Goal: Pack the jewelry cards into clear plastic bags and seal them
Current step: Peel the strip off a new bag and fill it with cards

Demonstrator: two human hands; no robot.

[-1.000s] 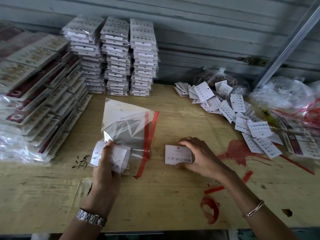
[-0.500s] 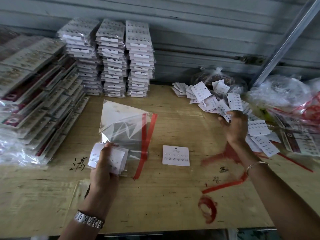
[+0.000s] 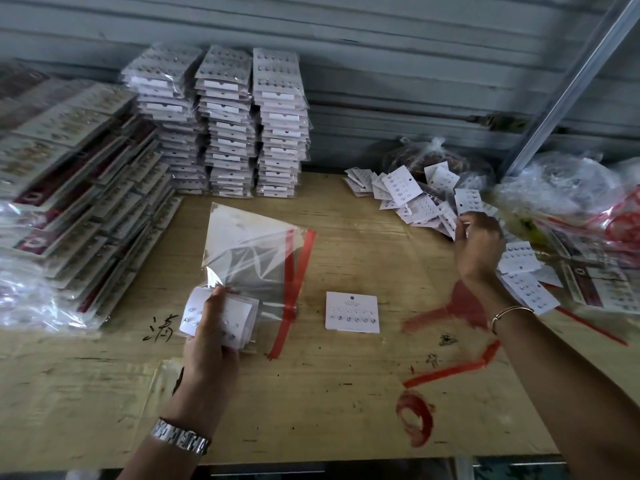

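Note:
My left hand (image 3: pixel 211 327) grips a small stack of white jewelry cards (image 3: pixel 242 315) at the lower corner of a clear plastic bag (image 3: pixel 252 251) with a red seal strip, which stands up off the table. One single jewelry card (image 3: pixel 352 311) lies flat on the table to the right of the bag. My right hand (image 3: pixel 479 245) is at the loose pile of white cards (image 3: pixel 412 199) at the back right and pinches one card (image 3: pixel 467 200) from it.
Three tall stacks of bagged cards (image 3: pixel 225 126) stand against the back wall. Larger bagged packs (image 3: pixel 69 188) slope along the left. Plastic bags with red items (image 3: pixel 588 209) crowd the right edge. Red paint marks (image 3: pixel 446 313) stain the wooden table (image 3: pixel 346 393).
My right hand left the single card on the table and moved up right to the loose pile, where it now pinches a card. My left hand kept its hold.

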